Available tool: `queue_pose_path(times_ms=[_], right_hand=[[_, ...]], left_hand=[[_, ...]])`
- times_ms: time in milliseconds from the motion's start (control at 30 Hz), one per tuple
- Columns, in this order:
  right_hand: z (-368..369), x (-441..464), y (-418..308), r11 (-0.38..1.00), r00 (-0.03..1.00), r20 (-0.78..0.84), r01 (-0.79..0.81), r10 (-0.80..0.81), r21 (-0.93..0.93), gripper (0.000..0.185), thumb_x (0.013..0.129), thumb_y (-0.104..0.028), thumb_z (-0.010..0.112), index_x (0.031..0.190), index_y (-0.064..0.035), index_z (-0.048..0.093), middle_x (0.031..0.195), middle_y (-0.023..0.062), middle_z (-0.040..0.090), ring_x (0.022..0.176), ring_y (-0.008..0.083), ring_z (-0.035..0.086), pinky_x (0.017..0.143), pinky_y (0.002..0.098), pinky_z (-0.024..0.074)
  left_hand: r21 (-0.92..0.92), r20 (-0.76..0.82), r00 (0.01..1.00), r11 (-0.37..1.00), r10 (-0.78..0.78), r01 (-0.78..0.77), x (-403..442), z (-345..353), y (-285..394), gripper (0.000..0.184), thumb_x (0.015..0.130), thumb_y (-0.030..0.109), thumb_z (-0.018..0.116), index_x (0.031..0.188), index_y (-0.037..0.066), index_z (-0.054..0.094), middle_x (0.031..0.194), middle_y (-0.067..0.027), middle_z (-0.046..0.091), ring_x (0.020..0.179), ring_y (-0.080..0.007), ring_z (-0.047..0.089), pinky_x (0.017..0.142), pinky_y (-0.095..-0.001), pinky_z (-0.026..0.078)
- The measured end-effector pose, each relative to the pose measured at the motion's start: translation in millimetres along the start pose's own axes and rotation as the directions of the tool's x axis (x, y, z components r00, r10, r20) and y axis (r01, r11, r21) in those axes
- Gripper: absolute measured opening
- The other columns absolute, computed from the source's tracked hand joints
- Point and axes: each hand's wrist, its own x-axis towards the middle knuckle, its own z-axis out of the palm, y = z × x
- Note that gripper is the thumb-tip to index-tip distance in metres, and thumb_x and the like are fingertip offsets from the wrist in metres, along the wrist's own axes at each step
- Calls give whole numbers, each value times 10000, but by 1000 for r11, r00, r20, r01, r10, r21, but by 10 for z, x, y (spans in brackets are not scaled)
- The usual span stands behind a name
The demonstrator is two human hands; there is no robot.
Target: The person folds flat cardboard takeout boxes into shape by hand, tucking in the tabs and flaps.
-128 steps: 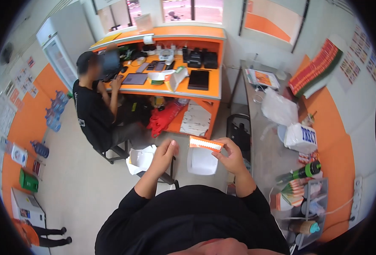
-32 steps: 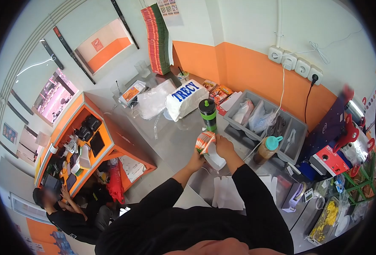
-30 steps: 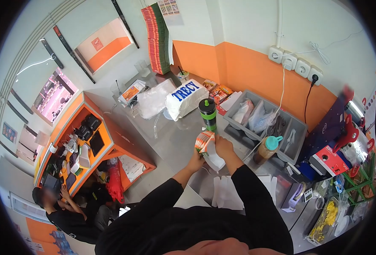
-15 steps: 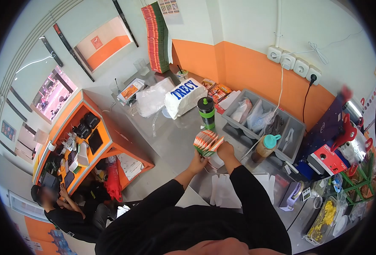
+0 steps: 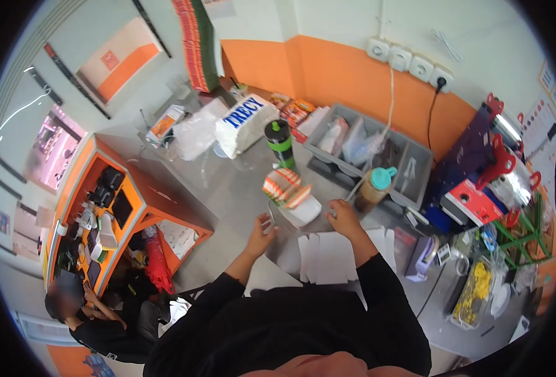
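A stack of orange, white and green striped paper packaging (image 5: 282,185) rests on the steel counter, partly against a white tray-like item (image 5: 305,212). My left hand (image 5: 262,236) hovers just in front of the stack, fingers apart and holding nothing. On the other side, my right hand (image 5: 344,220) is also empty, its fingers spread near the white item. Flat white cardboard pieces (image 5: 327,259) lie between my forearms. Behind the stack stands a black and green tumbler (image 5: 280,146); a brown bottle with a turquoise lid (image 5: 373,188) is right of my right hand.
A grey divided bin (image 5: 410,173) holds plastic bags at the back. A white TRECY pack (image 5: 246,125) sits farther left. Red and silver machines (image 5: 476,204) occupy the right side. Another person (image 5: 105,330) sits at the lower left by an orange shelf unit (image 5: 165,200).
Both hands have let go of the striped paper stack, which now rests on the counter. My hands have moved apart and opened. The whole view has shifted slightly.
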Motion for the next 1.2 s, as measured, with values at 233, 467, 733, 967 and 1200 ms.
queue_pose_path(times_ms=[233, 467, 733, 967, 1200], right_hand=[[-54, -907, -107, 986, 983, 123, -144, 133, 84, 307, 828, -179, 700, 1091, -48, 615, 1080, 143, 604, 1052, 342, 576, 925, 421, 459], [313, -486, -473, 929, 933, -17, 356, -359, -105, 367, 851, -193, 674, 1190, -74, 603, 1235, 112, 601, 1155, 299, 556, 1033, 475, 392], [812, -161, -470, 717, 870, 251, 493, -425, -493, 378, 907, -215, 586, 1270, -110, 594, 1245, 63, 636, 1168, 195, 576, 1140, 625, 203], [405, -235, -317, 864, 891, 68, 453, -450, -218, 317, 884, -143, 616, 1187, -52, 596, 1153, 164, 614, 1098, 329, 574, 1037, 510, 372], [40, -667, 130, 945, 971, 189, 196, -148, -263, 415, 711, -196, 813, 1050, -35, 637, 1044, 151, 614, 1009, 372, 571, 894, 443, 457]], left_hand=[[-14, 32, 994, 994, -104, 105, -685, -244, -159, 496, 934, 62, 601, 1367, 32, 361, 1318, -152, 514, 1160, -281, 578, 945, -361, 495], [61, 92, 995, 998, -37, 32, -623, -9, 192, 365, 937, 96, 594, 1282, 22, 501, 1254, -119, 566, 1075, -255, 619, 915, -356, 510], [61, 149, 989, 998, 11, -20, -835, 18, 130, 385, 922, 104, 606, 1282, 15, 504, 1259, -165, 562, 1079, -273, 620, 899, -377, 522], [75, 21, 998, 996, 54, -56, -1200, -223, -486, 353, 936, 126, 602, 1258, 11, 518, 1230, -159, 591, 1067, -271, 632, 903, -362, 524], [65, 34, 995, 994, -92, 90, -1344, -359, -371, 326, 937, 137, 608, 1230, 11, 539, 1193, -143, 623, 1062, -272, 633, 893, -354, 528]])
